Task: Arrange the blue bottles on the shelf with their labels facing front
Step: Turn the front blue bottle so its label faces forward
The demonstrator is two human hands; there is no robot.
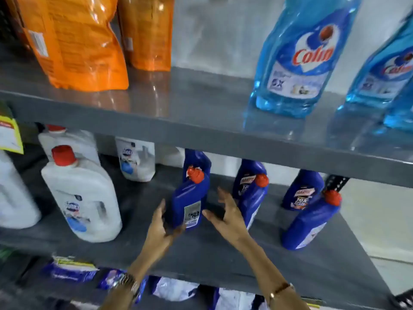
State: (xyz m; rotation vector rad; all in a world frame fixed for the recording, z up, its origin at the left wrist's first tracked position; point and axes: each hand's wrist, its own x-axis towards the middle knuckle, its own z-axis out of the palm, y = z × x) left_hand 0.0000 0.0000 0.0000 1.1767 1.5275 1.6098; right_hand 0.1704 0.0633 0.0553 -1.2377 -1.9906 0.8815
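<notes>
Several dark blue bottles with red-orange caps stand on the middle grey shelf (223, 260). The nearest blue bottle (191, 198) stands upright with its grey back label turned towards me. My left hand (159, 229) is at its lower left, fingertips touching or almost touching its base. My right hand (228, 218) is just to its right, fingers spread, not touching it. Behind it stands another blue bottle (196, 158). A second pair (252, 198) and a third pair (309, 222) stand further right, the rear ones showing front labels.
White jugs with red caps (82, 198) fill the shelf's left side. The upper shelf carries orange pouches (73, 41) and light blue Colin bottles (301, 57). Packets lie on the shelf below (71, 270). A yellow price tag (10, 133) hangs at left.
</notes>
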